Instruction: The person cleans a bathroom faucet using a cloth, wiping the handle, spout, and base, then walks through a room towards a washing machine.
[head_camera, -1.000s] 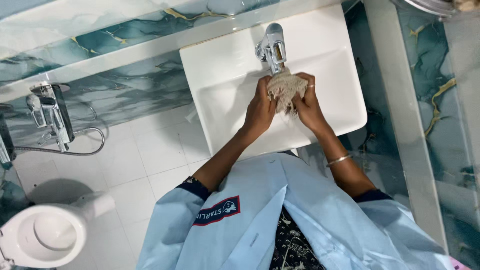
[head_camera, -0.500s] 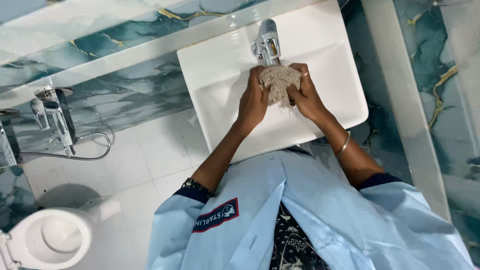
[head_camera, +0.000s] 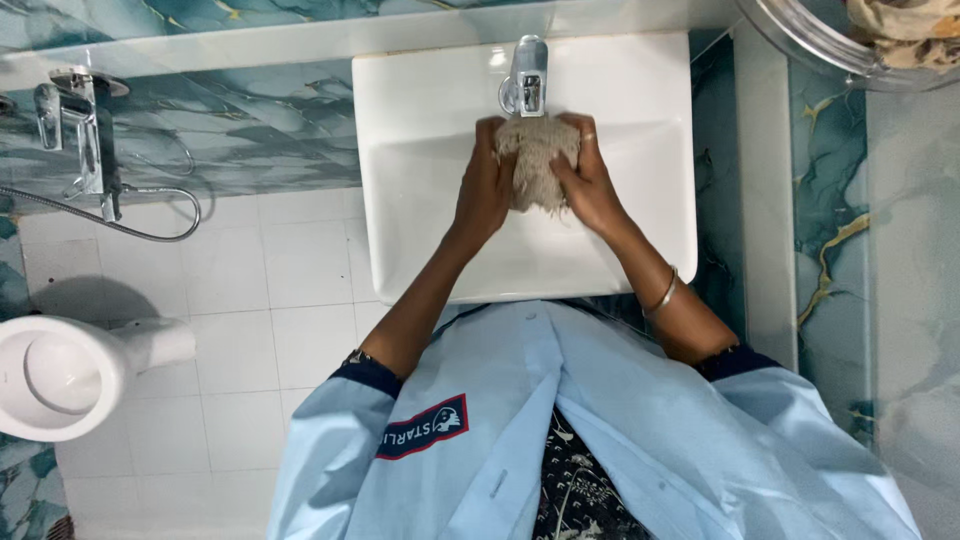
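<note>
Over a white rectangular sink (head_camera: 420, 240), both my hands squeeze a beige, rough cloth (head_camera: 536, 160) just under the chrome tap (head_camera: 527, 75). My left hand (head_camera: 482, 190) grips the cloth's left side. Around its right side wraps my right hand (head_camera: 588, 180), with a ring on one finger and a thin metal bangle (head_camera: 661, 294) on the wrist. The cloth hangs bunched between the palms above the basin. I cannot tell whether water runs from the tap.
A white toilet bowl (head_camera: 55, 372) stands at the lower left on white floor tiles. A chrome wall tap with a hose (head_camera: 85, 140) is at upper left. A marbled teal wall edge (head_camera: 765, 200) rises right of the sink, with a clear bowl (head_camera: 860, 45) at top right.
The view has shifted so the sink sits squarer and higher in frame. Both hands stay shut on the cloth under the tap, kneading it slightly.
</note>
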